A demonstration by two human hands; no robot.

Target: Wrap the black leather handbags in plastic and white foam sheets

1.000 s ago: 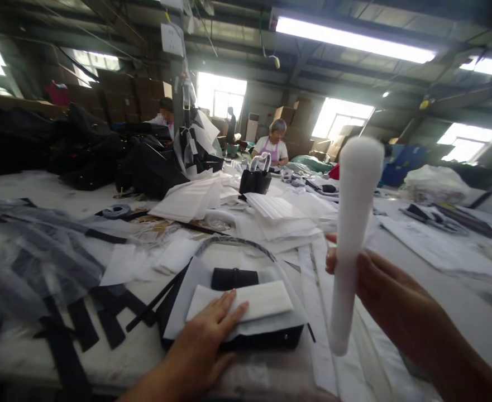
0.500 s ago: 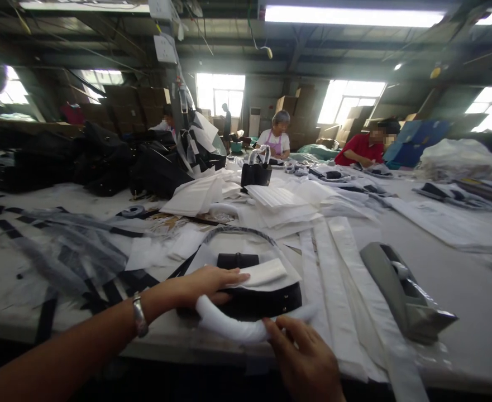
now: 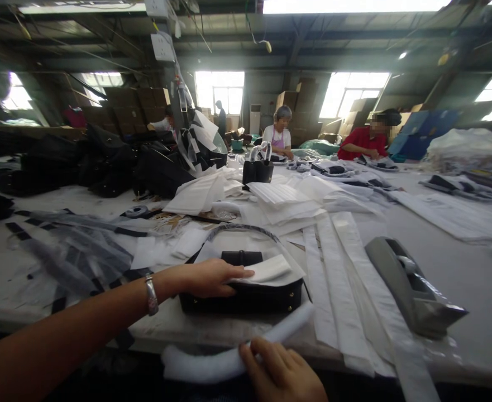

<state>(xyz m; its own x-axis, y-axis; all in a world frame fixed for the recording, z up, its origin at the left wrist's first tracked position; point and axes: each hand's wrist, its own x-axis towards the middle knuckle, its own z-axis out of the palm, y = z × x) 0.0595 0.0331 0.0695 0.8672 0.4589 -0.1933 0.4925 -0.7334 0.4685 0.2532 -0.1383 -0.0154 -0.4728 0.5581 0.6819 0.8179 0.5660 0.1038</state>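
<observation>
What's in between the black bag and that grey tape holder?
Long white strips lie there, side by side on the table, between the black bag and the grey tape holder. The head view shows it.

The right hand (image 3: 281, 369) is gripping with bent fingers, its back turning upward. Beyond this grip and to its left, the left hand (image 3: 210, 277) is extending its fingers rightward, the forearm (image 3: 73, 338) stretching straight behind it.
</observation>
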